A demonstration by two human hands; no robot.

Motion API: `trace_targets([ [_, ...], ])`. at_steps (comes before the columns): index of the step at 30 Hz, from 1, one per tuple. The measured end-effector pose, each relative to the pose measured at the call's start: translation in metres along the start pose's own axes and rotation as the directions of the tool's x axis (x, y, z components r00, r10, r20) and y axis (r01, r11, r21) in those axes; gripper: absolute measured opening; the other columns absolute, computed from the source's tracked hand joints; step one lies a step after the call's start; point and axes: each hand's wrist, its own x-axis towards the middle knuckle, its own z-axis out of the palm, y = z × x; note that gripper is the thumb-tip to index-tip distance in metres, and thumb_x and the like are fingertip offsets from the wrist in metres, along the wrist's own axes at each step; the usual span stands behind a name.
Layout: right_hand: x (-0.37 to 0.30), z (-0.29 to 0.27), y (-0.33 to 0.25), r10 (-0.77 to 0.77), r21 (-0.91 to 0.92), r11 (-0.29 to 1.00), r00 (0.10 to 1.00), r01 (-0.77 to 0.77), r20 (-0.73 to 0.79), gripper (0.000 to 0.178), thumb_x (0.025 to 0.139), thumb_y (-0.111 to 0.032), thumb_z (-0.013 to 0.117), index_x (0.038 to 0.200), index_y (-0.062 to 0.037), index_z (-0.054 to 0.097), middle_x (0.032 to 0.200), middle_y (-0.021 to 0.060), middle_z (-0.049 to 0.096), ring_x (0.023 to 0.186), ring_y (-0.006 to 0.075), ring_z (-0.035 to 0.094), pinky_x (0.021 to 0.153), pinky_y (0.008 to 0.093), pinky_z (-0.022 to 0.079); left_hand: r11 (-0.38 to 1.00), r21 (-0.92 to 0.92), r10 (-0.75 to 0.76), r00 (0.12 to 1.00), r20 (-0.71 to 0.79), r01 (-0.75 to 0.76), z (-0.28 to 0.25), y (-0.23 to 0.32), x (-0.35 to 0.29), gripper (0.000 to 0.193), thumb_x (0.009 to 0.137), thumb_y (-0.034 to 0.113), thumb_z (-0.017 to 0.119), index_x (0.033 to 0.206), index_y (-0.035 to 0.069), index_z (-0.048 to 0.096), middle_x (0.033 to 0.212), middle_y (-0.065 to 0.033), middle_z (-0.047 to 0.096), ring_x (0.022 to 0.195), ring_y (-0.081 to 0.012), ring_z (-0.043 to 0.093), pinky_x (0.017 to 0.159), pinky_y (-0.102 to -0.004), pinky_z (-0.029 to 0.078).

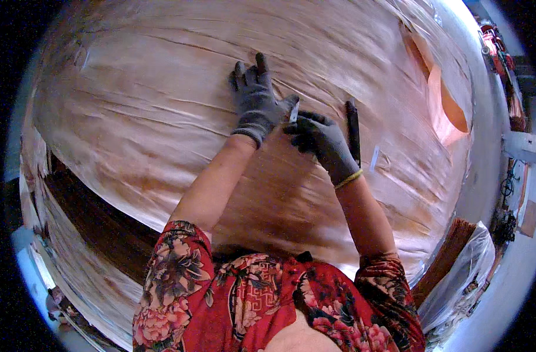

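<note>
A large wrinkled sheet of thin tan-brown wood veneer (180,117) spreads under both hands. My left hand (255,102), in a grey glove, lies on it with the fingers spread and the thumb stretched toward the right hand. My right hand (321,138), gloved too, is closed in a pinch at a small pale strip (294,112). The strip sits between its fingertips and the left thumb; whether the thumb touches it I cannot tell. Just right of the right hand, a long slim black tool (353,132) rests on the veneer, its exact kind unclear.
A pale tape-like strip (375,158) lies on the veneer beyond the right wrist. Farther right, an orange-brown veneer offcut (444,108) curls up. Brown sheets in clear plastic (464,276) stand at the lower right. Dark stacked edges (98,217) show at the left.
</note>
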Motion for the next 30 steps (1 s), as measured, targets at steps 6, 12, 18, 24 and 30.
trace_targets([
  [6,-0.067,0.000,0.017,0.094,0.021,0.996,0.991,-0.092,-0.095,0.027,0.090,-0.024,0.055,0.106,-0.0033,0.059,0.082,0.0123,0.066,0.059,0.0149,0.061,0.051,0.0242,0.048,0.990,0.065,0.120,0.989,0.081,-0.125,-0.008,-0.007,-0.005,0.117,0.060,0.066,0.063,0.143,0.006,0.007,0.137,-0.0249,0.031,0.129,-0.0449,0.018,0.105,-0.0573,0.008],
  [12,-0.123,-0.041,0.030,-0.064,0.029,0.997,0.948,0.077,-0.311,0.026,0.091,-0.021,0.051,0.109,-0.0026,0.057,0.082,0.0119,0.066,0.059,0.0143,0.061,0.051,0.0233,0.048,0.940,0.056,0.318,0.922,0.219,-0.338,-0.008,-0.019,-0.025,0.129,0.052,0.074,0.063,0.144,0.008,0.002,0.147,-0.0235,0.008,0.134,-0.0440,0.004,0.104,-0.0587,-0.001],
  [18,-0.160,-0.111,0.017,-0.504,-0.338,0.863,0.591,0.375,-0.630,0.026,0.093,-0.017,0.047,0.113,-0.0029,0.055,0.087,0.0108,0.065,0.062,0.0116,0.059,0.052,0.0214,0.045,0.923,-0.047,0.373,0.862,0.343,-0.381,-0.029,-0.027,-0.011,0.124,0.060,0.059,0.071,0.143,0.007,-0.005,0.146,-0.0269,0.004,0.134,-0.0451,0.003,0.107,-0.0519,0.007],
  [24,-0.162,-0.127,0.012,-0.561,-0.350,0.819,0.512,0.454,-0.650,0.026,0.092,-0.015,0.050,0.114,-0.0009,0.054,0.090,0.0108,0.065,0.067,0.0113,0.059,0.057,0.0206,0.045,0.918,-0.142,0.368,0.929,-0.037,-0.369,0.007,0.031,0.006,0.092,0.079,0.043,0.060,0.143,0.006,0.006,0.143,-0.0280,0.017,0.134,-0.0419,0.012,0.108,-0.0480,0.013],
  [30,-0.111,-0.141,0.013,-0.938,-0.952,0.306,0.179,0.031,-0.296,0.034,0.084,-0.015,0.059,0.113,0.0005,0.052,0.102,0.0181,0.061,0.087,0.0275,0.059,0.072,0.0346,0.047,0.879,0.100,0.450,0.881,0.148,-0.466,0.038,0.049,-0.010,0.085,0.080,0.053,0.052,0.143,0.007,0.016,0.146,-0.0206,0.018,0.136,-0.0386,0.011,0.108,-0.0515,0.007],
])
